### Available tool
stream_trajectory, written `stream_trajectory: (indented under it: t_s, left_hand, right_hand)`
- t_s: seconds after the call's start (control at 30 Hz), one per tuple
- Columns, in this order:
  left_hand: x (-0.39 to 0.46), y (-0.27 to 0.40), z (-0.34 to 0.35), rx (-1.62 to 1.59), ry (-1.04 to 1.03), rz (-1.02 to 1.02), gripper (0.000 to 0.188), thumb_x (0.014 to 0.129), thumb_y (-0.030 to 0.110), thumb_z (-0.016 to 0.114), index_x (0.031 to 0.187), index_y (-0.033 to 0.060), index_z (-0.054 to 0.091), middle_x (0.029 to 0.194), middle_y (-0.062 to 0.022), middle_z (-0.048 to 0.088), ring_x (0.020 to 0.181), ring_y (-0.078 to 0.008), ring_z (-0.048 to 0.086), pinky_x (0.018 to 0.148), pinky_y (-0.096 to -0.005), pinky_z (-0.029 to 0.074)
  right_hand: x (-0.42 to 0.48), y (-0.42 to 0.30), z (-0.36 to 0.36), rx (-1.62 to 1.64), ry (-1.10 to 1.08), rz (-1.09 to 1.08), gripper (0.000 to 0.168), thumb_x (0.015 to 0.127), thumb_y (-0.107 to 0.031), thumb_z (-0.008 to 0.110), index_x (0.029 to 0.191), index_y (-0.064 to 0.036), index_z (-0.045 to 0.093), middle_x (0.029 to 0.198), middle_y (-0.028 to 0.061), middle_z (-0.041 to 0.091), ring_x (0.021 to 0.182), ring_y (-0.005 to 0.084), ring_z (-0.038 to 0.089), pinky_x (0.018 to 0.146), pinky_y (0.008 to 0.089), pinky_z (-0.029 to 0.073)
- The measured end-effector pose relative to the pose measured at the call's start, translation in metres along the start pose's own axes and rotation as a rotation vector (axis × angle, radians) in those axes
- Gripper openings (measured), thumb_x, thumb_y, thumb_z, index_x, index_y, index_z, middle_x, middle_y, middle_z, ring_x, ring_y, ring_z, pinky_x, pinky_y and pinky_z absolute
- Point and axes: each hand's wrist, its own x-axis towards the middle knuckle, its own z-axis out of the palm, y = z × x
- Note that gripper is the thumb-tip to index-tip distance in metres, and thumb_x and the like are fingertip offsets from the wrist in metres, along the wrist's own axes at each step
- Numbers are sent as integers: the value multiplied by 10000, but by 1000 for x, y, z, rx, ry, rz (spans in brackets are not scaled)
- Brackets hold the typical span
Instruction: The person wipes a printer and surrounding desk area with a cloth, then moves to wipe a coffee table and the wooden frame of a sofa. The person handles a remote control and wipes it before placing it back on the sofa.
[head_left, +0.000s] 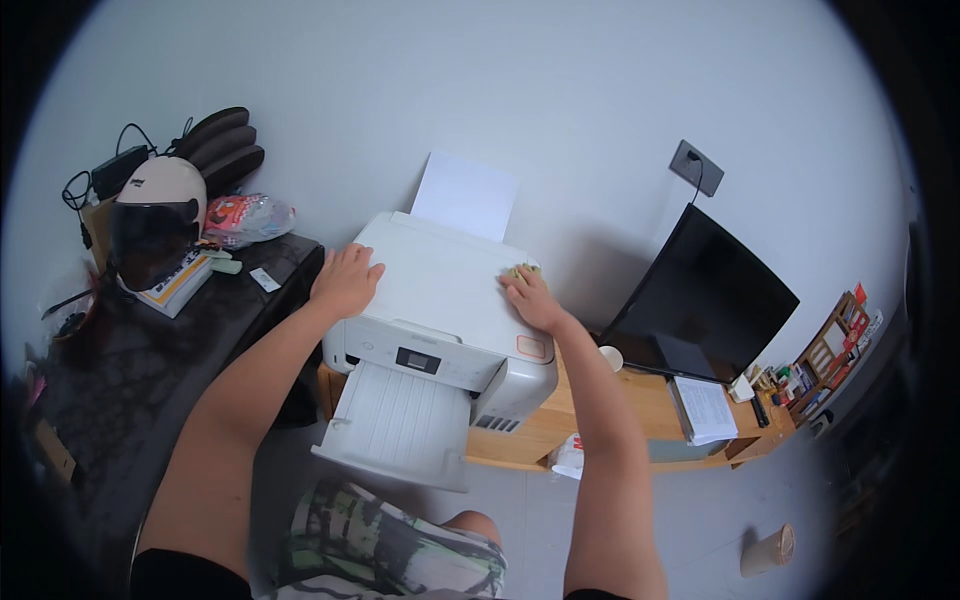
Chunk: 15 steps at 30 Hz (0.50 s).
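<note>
A white inkjet printer stands in front of me, its lid down. My left hand lies on the left edge of the lid, thumb apart from the fingers and nothing held. Near the lid's back right corner, my right hand presses a crumpled yellow-green cloth against the surface; the fingers partly hide it. White paper rises from the rear feed. Below the small control screen, the output tray is pulled out towards me.
A dark table at left bears a helmet, a box and plastic bags. Along the wall, a wooden cabinet carries a paper cup, a black television and stacked papers. A beige bin stands on the floor at right.
</note>
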Motion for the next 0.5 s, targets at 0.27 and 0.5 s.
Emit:
stream_trajectory:
  t_s: [0.27,0.5]
  left_hand:
    - [-5,-6,-1,-10,0,0,499,995,382,333,1296,5,465,1320,-166,458,1260,-302,423,1123,-457,232]
    - [-10,-2,-6,-60,6,-31,494,994,380,341,1291,8,472,1318,-167,457,1254,-310,414,1114,-435,254]
  right_hand:
    - [-49,-138,-23,573,-205,-288,264,891,-4,549,1075,-136,686,1258,60,592,1093,248,582,939,318,458]
    - [-130,-157,-75,974,-235,95,218,909,19,538,1048,-51,691,1147,40,634,976,143,581,841,270,473]
